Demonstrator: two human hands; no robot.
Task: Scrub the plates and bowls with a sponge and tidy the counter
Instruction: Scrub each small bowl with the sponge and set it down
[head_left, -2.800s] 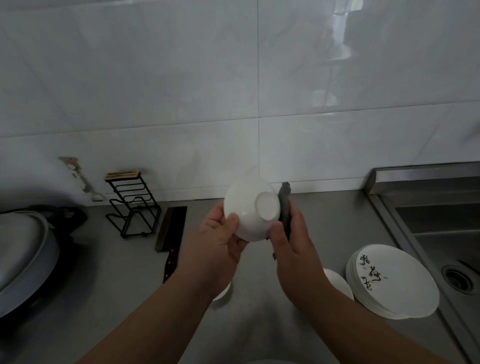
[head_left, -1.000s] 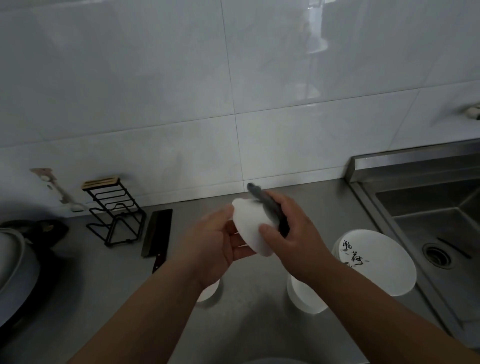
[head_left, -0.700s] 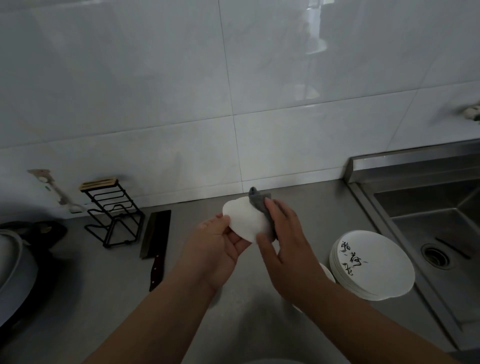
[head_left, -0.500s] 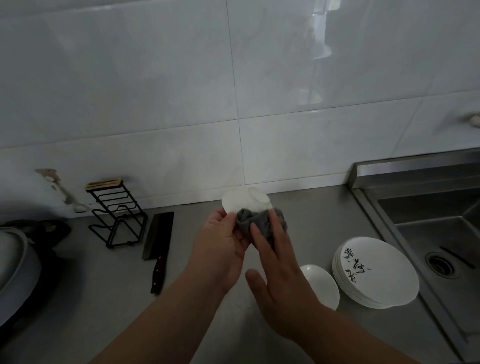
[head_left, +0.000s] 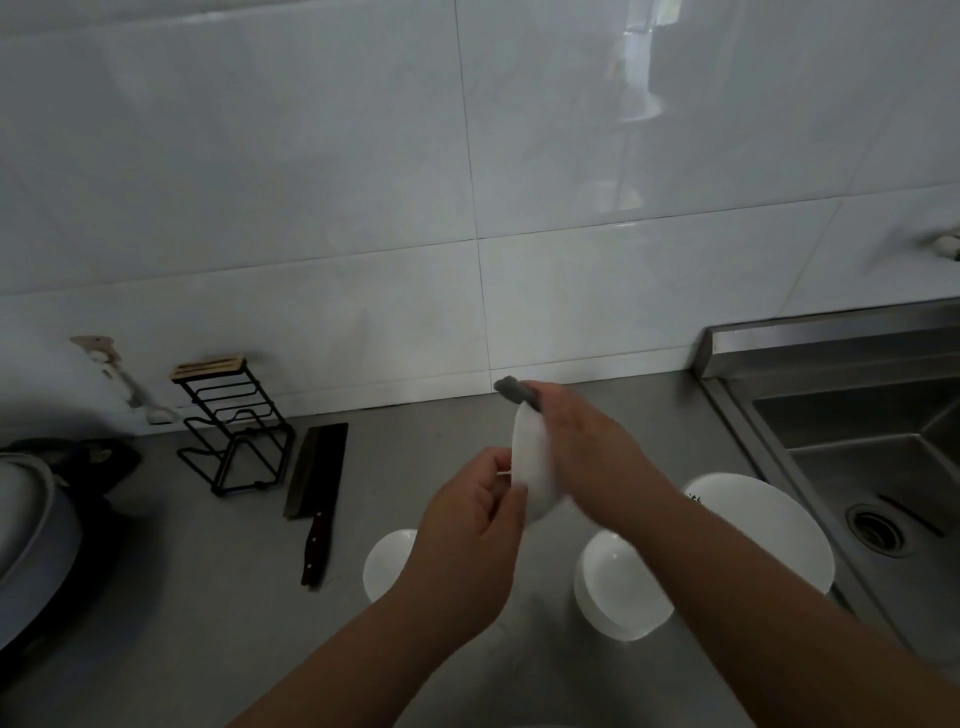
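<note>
Plainly the scrubbing is midway at best. The left hand (head_left: 467, 525) holds a white bowl (head_left: 532, 467) up on edge above the counter (head_left: 182, 623), thumb and fingers pinching its near rim. The right hand (head_left: 576, 441) has its fingers curled round a grey sponge (head_left: 511, 391) and presses it to the bowl's right face, with one end of the sponge poking out past the top rim. That hand is blurred, so I cannot tell more about how each finger lies. So one bowl is in hand. Two more sit on the counter below, a second bowl (head_left: 387, 564) under the left wrist and a third bowl (head_left: 618, 587) under the right forearm. A stack of plates (head_left: 769, 525) lies just beside the sink (head_left: 857, 426). I cannot tell whether any of these is already scrubbed: all look white, and no suds or water show. The tidying looks undone, since a knife (head_left: 317, 483) lies flat beside the wire rack (head_left: 228, 421) rather than in it, and the dishes are spread about. I judge that most of the job is left.
</note>
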